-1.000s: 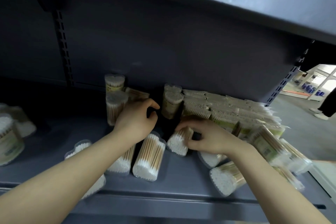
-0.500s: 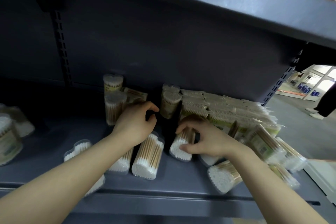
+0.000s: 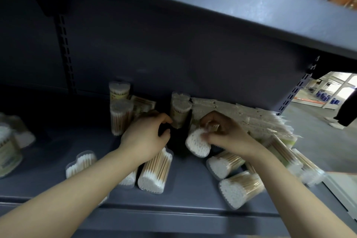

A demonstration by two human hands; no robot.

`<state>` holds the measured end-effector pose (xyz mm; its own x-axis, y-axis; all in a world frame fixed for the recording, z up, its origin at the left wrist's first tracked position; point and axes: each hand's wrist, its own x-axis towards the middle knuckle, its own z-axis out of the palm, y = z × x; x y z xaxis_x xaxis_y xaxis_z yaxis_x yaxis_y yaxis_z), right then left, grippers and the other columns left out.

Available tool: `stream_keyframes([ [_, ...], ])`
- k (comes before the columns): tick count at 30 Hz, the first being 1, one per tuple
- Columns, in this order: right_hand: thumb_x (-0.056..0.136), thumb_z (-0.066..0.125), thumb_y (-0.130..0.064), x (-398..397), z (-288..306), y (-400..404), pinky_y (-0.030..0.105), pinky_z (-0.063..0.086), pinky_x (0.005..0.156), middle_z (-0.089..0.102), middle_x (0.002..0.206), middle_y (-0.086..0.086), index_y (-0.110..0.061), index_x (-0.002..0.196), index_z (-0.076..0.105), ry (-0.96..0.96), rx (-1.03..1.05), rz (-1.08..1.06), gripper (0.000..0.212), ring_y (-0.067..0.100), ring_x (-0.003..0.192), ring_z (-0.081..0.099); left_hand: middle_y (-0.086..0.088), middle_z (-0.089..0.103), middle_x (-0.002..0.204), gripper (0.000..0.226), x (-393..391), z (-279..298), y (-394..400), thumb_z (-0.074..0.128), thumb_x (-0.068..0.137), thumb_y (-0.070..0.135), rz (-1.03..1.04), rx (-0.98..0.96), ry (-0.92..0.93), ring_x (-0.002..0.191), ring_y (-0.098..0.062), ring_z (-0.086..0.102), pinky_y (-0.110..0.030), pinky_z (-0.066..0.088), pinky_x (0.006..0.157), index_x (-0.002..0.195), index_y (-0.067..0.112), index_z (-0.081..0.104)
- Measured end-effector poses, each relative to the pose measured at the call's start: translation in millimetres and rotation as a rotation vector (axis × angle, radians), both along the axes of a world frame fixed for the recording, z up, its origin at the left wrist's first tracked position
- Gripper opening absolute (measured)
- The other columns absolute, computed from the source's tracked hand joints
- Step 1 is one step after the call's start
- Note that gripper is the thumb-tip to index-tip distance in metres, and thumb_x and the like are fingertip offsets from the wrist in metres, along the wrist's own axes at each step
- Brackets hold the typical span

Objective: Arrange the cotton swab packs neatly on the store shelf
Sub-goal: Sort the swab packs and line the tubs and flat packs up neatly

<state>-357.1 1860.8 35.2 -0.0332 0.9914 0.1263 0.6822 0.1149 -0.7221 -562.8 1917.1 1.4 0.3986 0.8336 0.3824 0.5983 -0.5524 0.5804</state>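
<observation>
On the grey shelf, the right hand pinches a tilted swab pack with curled fingers, lifting it among scattered packs; the left hand, fingers loosely curled, touches an upright pack.

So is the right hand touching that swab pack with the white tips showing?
Touching. In the head view the right hand has its fingers curled over the top of the tilted cotton swab pack, gripping it with no gap.

Dim grey metal shelf with a dark back panel and slotted uprights; at right, a bright concrete floor.
</observation>
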Motion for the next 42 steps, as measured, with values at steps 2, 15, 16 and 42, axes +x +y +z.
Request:
stream_keyframes([
  [2,0.062,0.064,-0.039,-4.1,-7.3,-0.3,0.018,0.042,0.07,0.053,0.091,-0.016,-0.03,0.092,0.056,-0.19,-0.049,0.055,0.032,0.0,0.079,0.052,0.015,0.042,0.071,0.027,-0.3,0.7,0.8,0.053,0.091,0.022,0.013,0.0,-0.009,0.074,-0.01,0.046,-0.023,0.033,0.061,0.118,0.022,0.057],
  [15,0.076,0.07,-0.024,-10.2,-20.6,-4.2,0.002,0.03,0.081,0.041,0.125,-0.01,-0.03,0.12,0.051,-0.456,-0.119,0.206,0.048,0.003,0.11,0.038,0.004,0.06,0.115,0.028,-3.3,0.9,6.1,0.052,0.091,0.019,0.048,-0.039,-0.008,0.1,-0.012,0.055,-0.024,0.044,0.08,0.119,0.02,0.056],
  [16,0.076,0.07,-0.024,-9.3,-19.9,-4.9,0.0,0.029,0.077,0.04,0.127,-0.011,-0.032,0.124,0.048,-0.478,-0.152,0.212,0.054,0.001,0.108,0.037,0.005,0.06,0.115,0.028,-3.2,0.6,6.8,0.052,0.091,0.019,0.053,-0.042,-0.006,0.1,-0.012,0.055,-0.024,0.044,0.08,0.119,0.02,0.056],
  [42,0.08,0.052,-0.041,-6.6,5.8,5.5,0.033,0.05,0.093,0.061,0.101,-0.013,-0.029,0.097,0.055,0.395,0.099,-0.018,0.021,0.001,0.096,0.06,0.011,0.059,0.115,0.04,5.8,-0.9,0.2,0.064,0.081,0.043,-0.065,0.007,0.036,0.105,-0.009,0.053,-0.027,0.045,0.085,0.118,0.029,0.057],
])
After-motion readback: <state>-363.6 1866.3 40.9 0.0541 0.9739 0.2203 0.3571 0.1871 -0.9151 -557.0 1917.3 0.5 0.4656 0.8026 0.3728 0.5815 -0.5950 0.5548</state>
